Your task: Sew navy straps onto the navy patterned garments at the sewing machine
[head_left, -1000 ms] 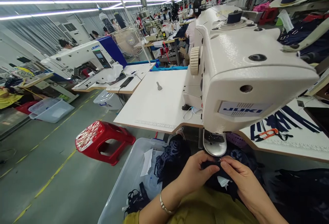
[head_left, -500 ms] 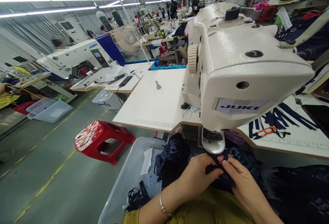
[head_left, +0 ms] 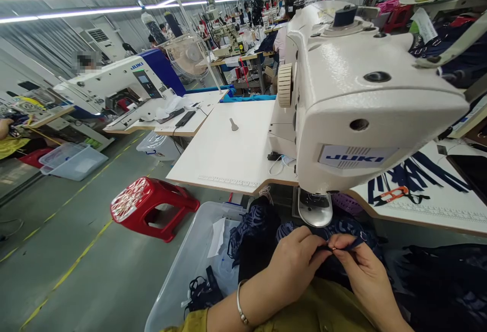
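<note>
We pinch thin navy fabric strip (head_left: 352, 243), lower centre.
Left hand (head_left: 294, 261), right hand (head_left: 363, 271): fingertip grip only; strip could slip into clear plastic bin (head_left: 182, 281).

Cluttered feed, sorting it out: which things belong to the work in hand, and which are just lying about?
In hand: left hand and right hand pinching the navy strap; patterned navy garment beneath; Juki sewing machine.
Lying about: red stool, orange thread snips, clear plastic bin, pedestal fan.
</note>
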`<action>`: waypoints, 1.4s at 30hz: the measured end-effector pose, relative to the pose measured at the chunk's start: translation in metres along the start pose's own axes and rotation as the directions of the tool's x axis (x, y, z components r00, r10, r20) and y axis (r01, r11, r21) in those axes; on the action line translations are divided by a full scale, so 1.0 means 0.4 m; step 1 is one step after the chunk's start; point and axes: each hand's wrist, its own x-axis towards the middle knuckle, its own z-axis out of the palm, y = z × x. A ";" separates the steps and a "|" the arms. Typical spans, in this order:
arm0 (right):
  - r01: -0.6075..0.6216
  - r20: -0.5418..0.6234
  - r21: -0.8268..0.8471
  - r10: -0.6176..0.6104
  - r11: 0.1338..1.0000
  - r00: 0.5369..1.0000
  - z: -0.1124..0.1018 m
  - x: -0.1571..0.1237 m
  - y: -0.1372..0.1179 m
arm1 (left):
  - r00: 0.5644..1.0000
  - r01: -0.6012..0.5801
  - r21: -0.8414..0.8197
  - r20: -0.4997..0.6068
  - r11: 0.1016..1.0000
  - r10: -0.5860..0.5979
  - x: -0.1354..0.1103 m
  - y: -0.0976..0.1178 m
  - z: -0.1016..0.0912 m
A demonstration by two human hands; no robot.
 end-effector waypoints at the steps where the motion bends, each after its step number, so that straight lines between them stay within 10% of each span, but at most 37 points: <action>1: 0.008 0.003 0.000 -0.008 1.000 1.000 -0.001 -0.001 0.002 | 0.999 -0.033 0.028 -0.007 0.999 0.033 -0.001 0.000 -0.001; 9: 0.001 -0.019 -0.094 -0.003 0.996 1.000 -0.001 -0.005 -0.004 | 0.993 -0.119 0.185 0.016 0.975 0.118 0.002 0.015 -0.016; 21: -0.172 0.064 -0.248 0.194 0.953 0.979 -0.021 0.022 -0.078 | 0.967 0.236 -0.317 0.169 0.919 -0.191 0.040 0.030 -0.063; 31: 0.032 0.002 -0.335 -0.034 0.942 0.999 0.033 0.116 -0.090 | 0.995 0.097 0.203 0.005 0.974 -0.101 0.108 0.030 -0.116; 36: 0.110 -0.013 -0.373 -0.124 0.921 0.992 0.054 0.143 -0.090 | 0.965 -0.146 0.345 -0.157 0.927 0.210 0.094 -0.007 -0.092; 42: -0.049 0.010 -0.216 0.052 0.975 0.999 0.046 0.165 -0.083 | 0.933 -0.278 0.509 -0.057 0.815 0.354 0.037 -0.026 -0.060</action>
